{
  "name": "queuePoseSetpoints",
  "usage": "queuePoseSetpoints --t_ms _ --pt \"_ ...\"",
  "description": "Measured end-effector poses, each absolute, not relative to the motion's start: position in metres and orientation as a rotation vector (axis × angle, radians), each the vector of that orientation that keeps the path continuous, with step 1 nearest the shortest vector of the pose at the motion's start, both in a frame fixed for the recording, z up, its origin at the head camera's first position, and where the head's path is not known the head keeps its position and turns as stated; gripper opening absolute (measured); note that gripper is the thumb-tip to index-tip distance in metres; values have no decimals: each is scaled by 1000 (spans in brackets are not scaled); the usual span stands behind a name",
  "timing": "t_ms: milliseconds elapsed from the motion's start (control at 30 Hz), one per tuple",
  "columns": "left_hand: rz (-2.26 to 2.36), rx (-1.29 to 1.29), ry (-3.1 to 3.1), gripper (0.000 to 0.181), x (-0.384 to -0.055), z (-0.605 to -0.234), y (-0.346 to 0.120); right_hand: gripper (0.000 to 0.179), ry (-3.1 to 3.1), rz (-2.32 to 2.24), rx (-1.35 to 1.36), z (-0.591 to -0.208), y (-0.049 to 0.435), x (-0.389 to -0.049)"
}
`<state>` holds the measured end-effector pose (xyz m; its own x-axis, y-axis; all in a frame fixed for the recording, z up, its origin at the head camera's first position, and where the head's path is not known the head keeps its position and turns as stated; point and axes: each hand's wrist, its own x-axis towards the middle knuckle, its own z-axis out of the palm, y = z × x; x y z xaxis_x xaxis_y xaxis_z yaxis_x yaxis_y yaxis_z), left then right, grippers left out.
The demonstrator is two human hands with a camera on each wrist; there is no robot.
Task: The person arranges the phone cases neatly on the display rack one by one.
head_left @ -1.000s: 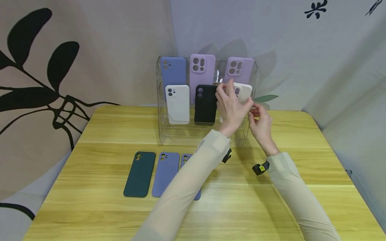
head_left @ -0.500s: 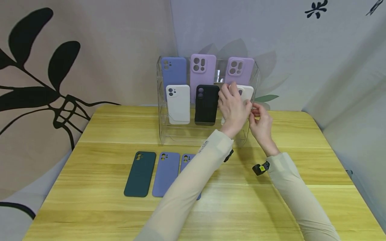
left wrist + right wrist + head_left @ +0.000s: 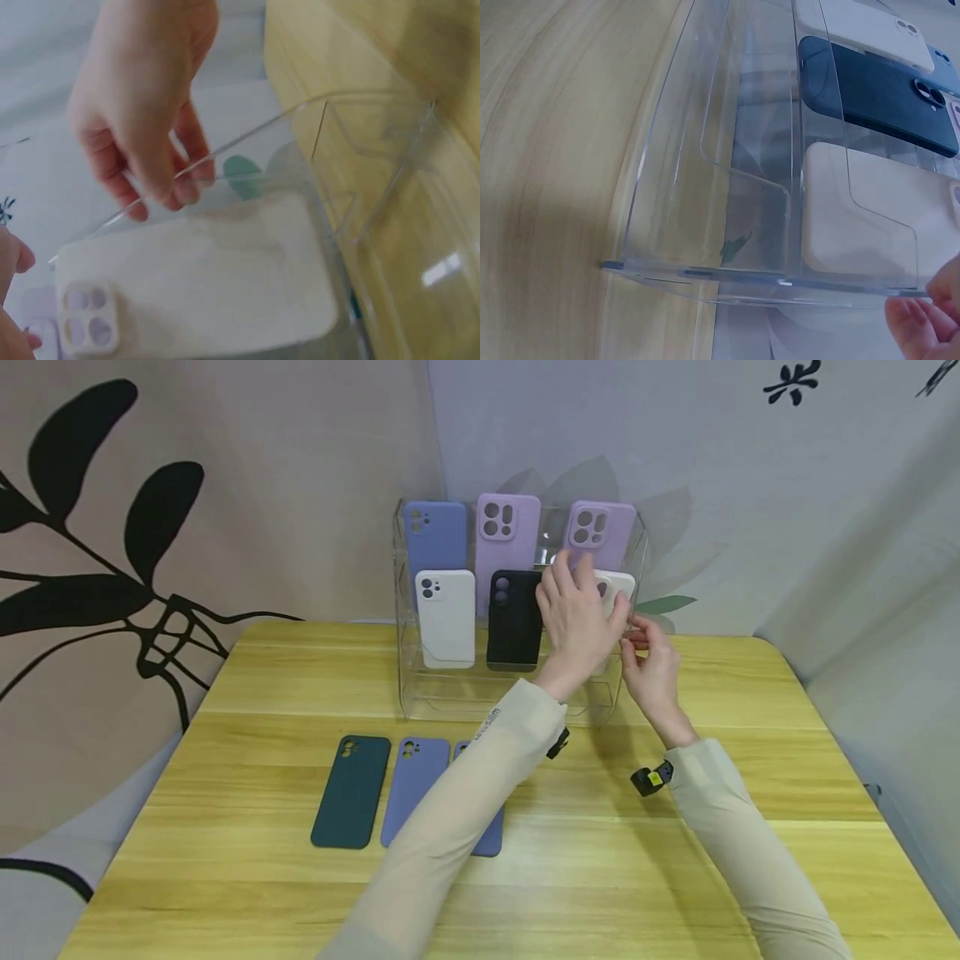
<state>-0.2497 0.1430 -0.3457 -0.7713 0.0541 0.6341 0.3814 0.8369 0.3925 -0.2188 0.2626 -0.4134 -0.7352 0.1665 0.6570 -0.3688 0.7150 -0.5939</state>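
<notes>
A white phone case [image 3: 202, 277] with a raised camera surround stands at the right end of the front row in a clear acrylic display stand [image 3: 442, 703]. My left hand [image 3: 577, 614] hovers in front of this case with its fingers extended, covering much of it in the head view. Only its fingertips [image 3: 22, 256] show in the left wrist view, beside the case's camera end and apart from it. With thumb and fingers, my right hand [image 3: 651, 672] pinches the stand's right side edge, close to the case.
A black case [image 3: 514, 622] and another white case [image 3: 446, 620] share the front row. Behind them stand a blue case [image 3: 435, 537] and two lilac cases [image 3: 507, 558]. A dark green case [image 3: 350, 792] and two blue cases [image 3: 415, 785] lie on the wooden table [image 3: 225, 877].
The right-hand white case sits slightly lower than a second ago. My left hand's fingers have come off its top and straightened. My right hand has kept its grip on the stand.
</notes>
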Motion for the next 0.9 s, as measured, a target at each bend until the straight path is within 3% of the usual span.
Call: queuePoseSetpoints --t_ms 133,900 --pt "-756 -366 -2361 47 -249 -342 130 25 -2197 956 165 -413 261 -219" --pt "-969 -448 -2262 58 -223 -365 70 26 -2184 1020 139 -414 258 -218"
